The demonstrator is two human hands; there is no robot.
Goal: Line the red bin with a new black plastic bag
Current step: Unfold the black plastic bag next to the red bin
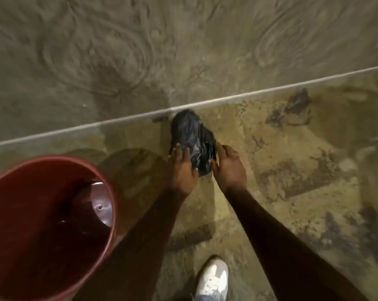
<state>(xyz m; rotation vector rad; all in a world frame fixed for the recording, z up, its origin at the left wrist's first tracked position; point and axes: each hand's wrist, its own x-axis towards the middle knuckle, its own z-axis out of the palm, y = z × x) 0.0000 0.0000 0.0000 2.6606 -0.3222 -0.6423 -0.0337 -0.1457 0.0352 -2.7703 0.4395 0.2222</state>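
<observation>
Holding crumpled black bag (193, 140) between both hands, red bin (51, 213) beside.

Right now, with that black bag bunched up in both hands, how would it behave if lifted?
The black bag looks crumpled and glossy, so it is probably floppy, sagging and unfolding rather than holding shape. It seems thin, so likely very light. The left hand and right hand may find the shiny film a bit slippery.

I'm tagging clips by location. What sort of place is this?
Probably a rough service or utility area: bare stained concrete floor, a pale pipe along it, a red bin beside the person.
</observation>
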